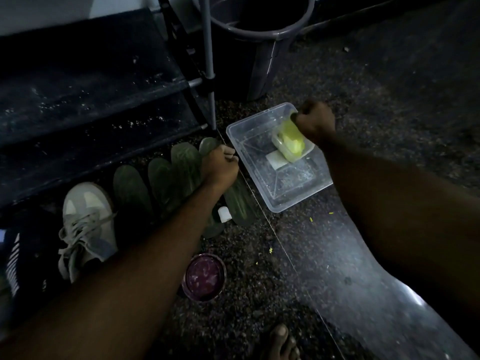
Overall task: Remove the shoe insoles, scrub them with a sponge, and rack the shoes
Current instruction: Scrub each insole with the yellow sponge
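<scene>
Several dark green insoles (pixel 155 183) lie side by side on the floor below the shoe rack (pixel 85 100). My left hand (pixel 219 167) grips the rightmost insole (pixel 240 201) near its top end. Over the clear plastic tub (pixel 298 193), my right hand (pixel 315 122) holds a yellow-green sponge (pixel 292 140), squeezed in its fist. A small white piece (pixel 276 159) lies on the tub's bottom. One grey sneaker (pixel 88 222) stands at the left, with a dark shoe (pixel 23 263) beside it.
A dark bucket (pixel 259 29) stands behind the tub. On the floor near my left forearm sit a round purple container (pixel 204 278) and a small white cap (pixel 224 214). My bare foot (pixel 280 341) shows at the bottom edge. Speckled floor stretches to the right.
</scene>
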